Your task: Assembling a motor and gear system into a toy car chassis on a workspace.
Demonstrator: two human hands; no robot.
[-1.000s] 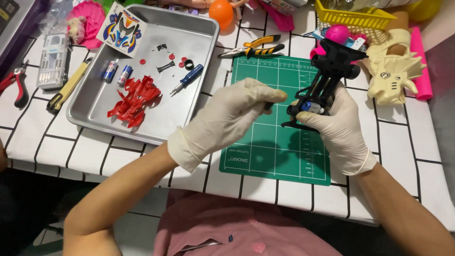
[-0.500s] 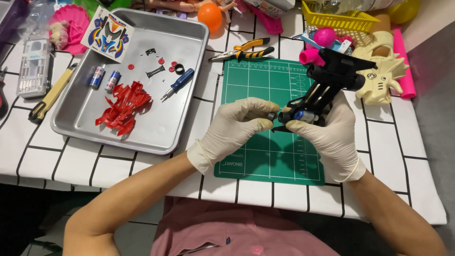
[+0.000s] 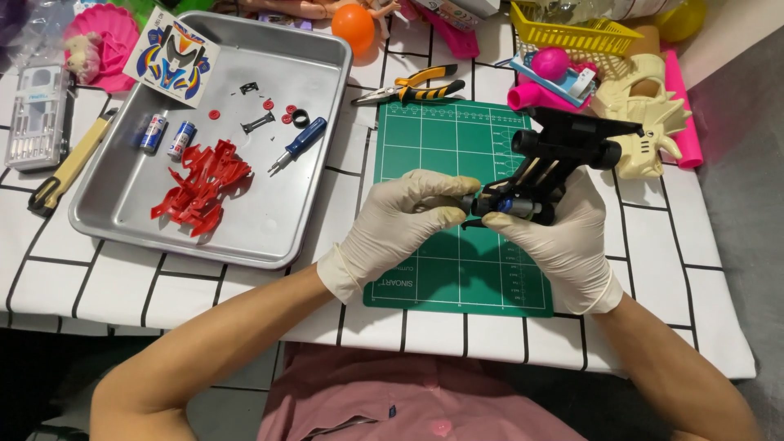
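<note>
Above the green cutting mat [image 3: 441,155], your right hand [image 3: 563,245] is closed around the lower end of the black toy car chassis [image 3: 547,167], and your left hand [image 3: 400,224] pinches that same end with curled fingertips. The chassis is tilted, with its far end raised toward the far right corner of the mat; it is dark, with black wheels and a small blue part near your fingers. The far half of the mat is bare. Left of the mat sits the metal tray [image 3: 327,98], just beside its edge. Beyond the mat lie the yellow pliers [image 3: 412,86], near its far edge.
</note>
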